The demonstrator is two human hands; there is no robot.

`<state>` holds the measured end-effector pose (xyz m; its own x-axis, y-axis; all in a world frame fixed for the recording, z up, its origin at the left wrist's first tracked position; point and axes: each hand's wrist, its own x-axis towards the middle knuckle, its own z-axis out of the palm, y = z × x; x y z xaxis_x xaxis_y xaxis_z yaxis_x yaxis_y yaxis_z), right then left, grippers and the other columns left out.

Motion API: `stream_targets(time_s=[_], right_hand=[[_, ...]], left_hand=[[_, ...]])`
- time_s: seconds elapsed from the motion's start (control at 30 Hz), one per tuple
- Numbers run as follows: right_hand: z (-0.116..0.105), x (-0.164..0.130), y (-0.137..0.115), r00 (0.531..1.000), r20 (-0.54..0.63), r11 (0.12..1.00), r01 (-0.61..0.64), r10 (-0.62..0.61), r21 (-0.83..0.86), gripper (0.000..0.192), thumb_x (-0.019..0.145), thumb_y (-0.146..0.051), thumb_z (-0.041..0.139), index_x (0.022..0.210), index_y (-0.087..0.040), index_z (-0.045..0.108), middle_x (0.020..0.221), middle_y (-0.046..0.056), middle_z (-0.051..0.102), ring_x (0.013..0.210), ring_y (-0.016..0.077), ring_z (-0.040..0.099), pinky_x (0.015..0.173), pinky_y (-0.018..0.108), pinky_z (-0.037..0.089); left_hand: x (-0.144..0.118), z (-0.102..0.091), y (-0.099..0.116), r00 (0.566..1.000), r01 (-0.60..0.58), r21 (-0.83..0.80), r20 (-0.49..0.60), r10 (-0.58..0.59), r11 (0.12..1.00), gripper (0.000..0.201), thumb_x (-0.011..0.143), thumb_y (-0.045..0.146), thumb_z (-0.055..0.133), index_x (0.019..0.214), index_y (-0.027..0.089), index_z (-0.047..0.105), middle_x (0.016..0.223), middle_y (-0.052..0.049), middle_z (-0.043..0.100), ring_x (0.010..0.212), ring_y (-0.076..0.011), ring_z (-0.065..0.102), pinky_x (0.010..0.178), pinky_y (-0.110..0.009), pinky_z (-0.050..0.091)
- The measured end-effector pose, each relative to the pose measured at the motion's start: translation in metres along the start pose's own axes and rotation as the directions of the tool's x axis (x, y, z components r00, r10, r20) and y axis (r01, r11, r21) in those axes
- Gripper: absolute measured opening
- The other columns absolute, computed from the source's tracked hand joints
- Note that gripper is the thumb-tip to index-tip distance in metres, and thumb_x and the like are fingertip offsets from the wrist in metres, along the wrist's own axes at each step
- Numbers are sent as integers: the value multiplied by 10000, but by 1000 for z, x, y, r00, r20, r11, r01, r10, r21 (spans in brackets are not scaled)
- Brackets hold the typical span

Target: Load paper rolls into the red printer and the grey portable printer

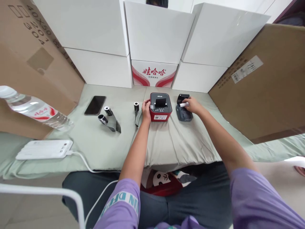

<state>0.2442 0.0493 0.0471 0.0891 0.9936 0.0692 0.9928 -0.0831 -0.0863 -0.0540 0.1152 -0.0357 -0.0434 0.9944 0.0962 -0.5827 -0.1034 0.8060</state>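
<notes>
A red and black thermal printer (pixel 161 115) stands mid-table, a dark paper strip (pixel 160 102) rising from its top slot. My left hand (pixel 146 111) is closed against the printer's left side, its fingertips partly hidden. To the right lies a small black portable printer (pixel 184 115) with its lid (pixel 183 98) up. My right hand (pixel 193 105) pinches a small white paper roll (pixel 184 104) at that printer's open bay. Left of my left hand, a dark paper roll (pixel 136 107) trails a loose strip. Farther left are two more dark rolls, one standing (pixel 108 111) and one tilted (pixel 103 119).
A black phone (pixel 95 105), a water bottle (pixel 38 109) and a white power bank (pixel 44 149) with a white cable (pixel 83 159) are on the left. White boxes (pixel 158 35) line the back. Large cardboard boxes (pixel 267 86) flank both sides.
</notes>
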Motion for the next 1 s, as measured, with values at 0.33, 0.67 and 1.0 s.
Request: stream_targets(time_s=[0.33,0.67,1.0], right_hand=[[-5,0,3,992,125,995,-46,34,93,423,807,-241,714,1220,-159,754,1197,145,769,1020,264,708,921,351,531],[-31,13,-6,992,-90,992,-74,83,105,538,943,-216,433,1434,-152,644,1485,154,638,1378,331,542,1204,535,360],[-42,-49,-17,993,115,993,20,-33,114,437,923,-384,527,1228,-218,793,1252,95,776,1110,303,705,934,383,521]], left_hand=[[-3,3,4,1000,0,9,-23,1,1000,258,838,404,688,1015,216,688,999,-43,706,917,-187,664,823,-302,526],[-4,3,7,1000,14,22,-11,-14,1000,306,858,457,697,1037,210,679,1020,-54,705,993,-211,681,900,-327,534],[-5,1,5,1000,-16,37,-12,17,999,290,827,435,690,1023,221,691,996,-36,703,919,-184,658,822,-291,516]])
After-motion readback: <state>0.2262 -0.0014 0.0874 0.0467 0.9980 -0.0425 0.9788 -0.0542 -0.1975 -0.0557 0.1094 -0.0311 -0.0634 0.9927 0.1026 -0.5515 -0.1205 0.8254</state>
